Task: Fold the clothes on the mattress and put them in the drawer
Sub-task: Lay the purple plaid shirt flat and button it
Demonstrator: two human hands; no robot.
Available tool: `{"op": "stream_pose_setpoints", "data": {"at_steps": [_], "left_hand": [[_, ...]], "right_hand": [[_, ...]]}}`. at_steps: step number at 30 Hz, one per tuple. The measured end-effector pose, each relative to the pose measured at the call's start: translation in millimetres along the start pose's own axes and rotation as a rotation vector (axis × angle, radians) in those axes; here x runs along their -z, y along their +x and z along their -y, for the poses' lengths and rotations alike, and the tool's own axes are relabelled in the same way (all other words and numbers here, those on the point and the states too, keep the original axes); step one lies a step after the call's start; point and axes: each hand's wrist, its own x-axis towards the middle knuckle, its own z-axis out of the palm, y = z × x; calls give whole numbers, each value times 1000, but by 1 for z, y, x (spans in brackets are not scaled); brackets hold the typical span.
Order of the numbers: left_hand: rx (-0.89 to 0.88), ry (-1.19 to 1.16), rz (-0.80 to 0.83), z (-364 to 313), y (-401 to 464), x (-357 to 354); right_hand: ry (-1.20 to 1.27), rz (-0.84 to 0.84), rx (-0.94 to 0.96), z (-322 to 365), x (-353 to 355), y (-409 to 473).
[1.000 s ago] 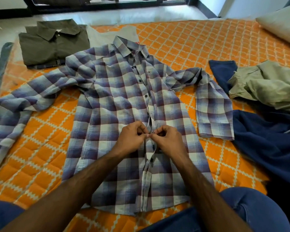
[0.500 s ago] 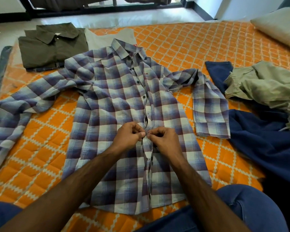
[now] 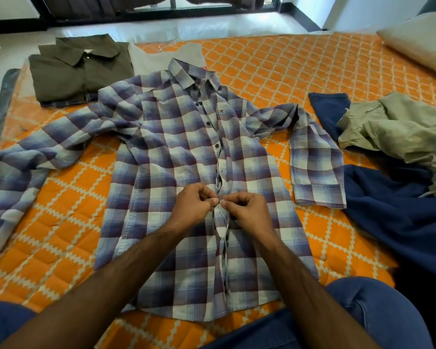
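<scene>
Plaid shirt (image 3: 186, 172) lies spread face up across the middle of the mattress (image 3: 300, 71), sleeves out toward its left and right edges. Left hand (image 3: 194, 207) and right hand (image 3: 249, 212) each pinch the front placket at mid-chest, apparently fastening a button. If a pinch slips or the edges sit misaligned, the button may miss its hole and the front pucker, spoiling the fold.

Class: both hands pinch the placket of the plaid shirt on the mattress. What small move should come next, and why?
Probably finish pushing that button through its hole. The left hand and right hand pinch the plaid shirt at its front opening, which gapes just above them, while higher buttons look fastened.
</scene>
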Motion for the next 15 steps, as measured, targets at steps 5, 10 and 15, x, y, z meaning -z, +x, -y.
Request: {"op": "stream_pose_setpoints", "data": {"at_steps": [5,10,15], "left_hand": [[28,-100,21,-3,-1,6],[57,-152,117,-7,2,14],[4,-76,95,-5,0,11]], "right_hand": [[135,95,-68,4,6,3],[-8,-6,-12,6,-2,0],[-159,-69,50,1,-9,0]]}}
